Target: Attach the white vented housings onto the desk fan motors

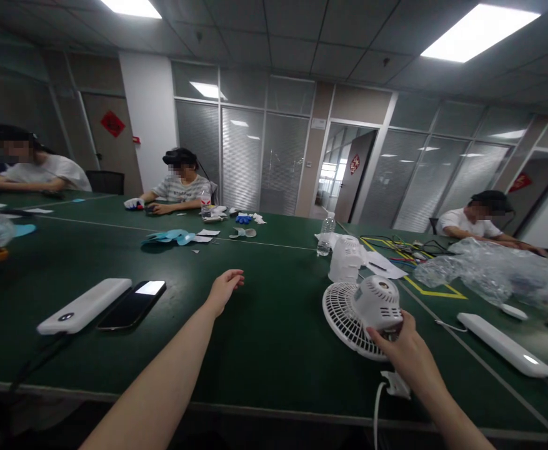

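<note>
Here right hand [407, 347] grips fan [365, 315], left hand [224, 289] outstretched (fingers loose)

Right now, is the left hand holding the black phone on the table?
No, the left hand is stretched out with nothing in it above the green table, while the black phone lies apart from it.

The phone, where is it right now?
The phone lies on the left of the green table, beside a white power bank, apart from the left hand.
</note>
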Available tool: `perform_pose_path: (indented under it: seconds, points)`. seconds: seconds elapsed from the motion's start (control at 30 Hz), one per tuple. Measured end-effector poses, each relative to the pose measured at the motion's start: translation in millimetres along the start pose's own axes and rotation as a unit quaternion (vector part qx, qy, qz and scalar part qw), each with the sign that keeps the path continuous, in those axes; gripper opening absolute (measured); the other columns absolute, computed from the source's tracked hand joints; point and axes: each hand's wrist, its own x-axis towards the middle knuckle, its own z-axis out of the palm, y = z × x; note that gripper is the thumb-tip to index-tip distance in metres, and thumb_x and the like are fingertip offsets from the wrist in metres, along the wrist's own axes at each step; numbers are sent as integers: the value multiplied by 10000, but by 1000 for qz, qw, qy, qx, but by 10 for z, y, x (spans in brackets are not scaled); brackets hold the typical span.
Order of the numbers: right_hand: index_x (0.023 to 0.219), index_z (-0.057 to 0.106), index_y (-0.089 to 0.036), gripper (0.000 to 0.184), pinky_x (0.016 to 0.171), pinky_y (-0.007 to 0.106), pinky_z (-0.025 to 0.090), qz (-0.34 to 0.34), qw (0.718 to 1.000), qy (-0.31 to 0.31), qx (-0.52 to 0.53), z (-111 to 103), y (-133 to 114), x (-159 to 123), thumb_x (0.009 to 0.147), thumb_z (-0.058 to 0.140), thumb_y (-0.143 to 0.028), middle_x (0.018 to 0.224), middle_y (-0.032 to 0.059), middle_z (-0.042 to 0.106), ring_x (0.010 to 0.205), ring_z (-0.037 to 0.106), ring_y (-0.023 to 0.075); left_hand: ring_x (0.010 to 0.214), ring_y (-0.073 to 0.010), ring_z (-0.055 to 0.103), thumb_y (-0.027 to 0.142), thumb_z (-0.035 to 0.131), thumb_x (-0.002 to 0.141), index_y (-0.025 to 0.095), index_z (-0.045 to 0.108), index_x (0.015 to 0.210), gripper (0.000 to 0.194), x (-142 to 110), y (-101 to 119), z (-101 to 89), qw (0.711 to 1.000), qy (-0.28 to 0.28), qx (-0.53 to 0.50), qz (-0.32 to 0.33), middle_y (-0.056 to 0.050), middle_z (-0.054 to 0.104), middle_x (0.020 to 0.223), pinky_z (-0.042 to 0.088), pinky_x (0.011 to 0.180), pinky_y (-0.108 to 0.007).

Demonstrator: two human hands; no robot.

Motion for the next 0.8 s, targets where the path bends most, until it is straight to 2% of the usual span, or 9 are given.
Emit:
perform_pose_path:
  seconds: [0.17,0.33,0.53,0.8]
  points:
    - [1317,334,-65,878,791,411,511,22,999,9,21,-64,166,63,697,565,-643,1114,228,635,985,647,343,908,-213,646,344,574,804,173,625,1075,324,13,7,4,1000,4,-1,-1,-82,678,1038,493,757,-323]
    - [1367,318,-84,881,860,423,487,1,998,56,3,-46,145,79,726,536,-648,1256,227,553,1052,611,343,913,-214,645,335,561,814,173,621,1087,323,34,-16,3,1000,9,-4,0,-84,677,1041,495,763,-327]
    - [1373,355,-139,790,829,421,496,-31,994,96,-47,-39,97,35,768,518,-619,1224,174,595,1018,623,339,924,-216,643,320,554,821,185,621,1085,305,33,-13,-23,1000,-1,-9,1,-76,674,1048,498,773,-335]
    - [1351,367,-140,699,753,401,512,-77,981,129,-124,-143,79,66,817,459,-583,1213,164,595,974,639,316,927,-223,640,347,565,815,176,618,1098,334,64,-42,-35,1000,-7,-21,5,-86,672,1047,497,771,-340]
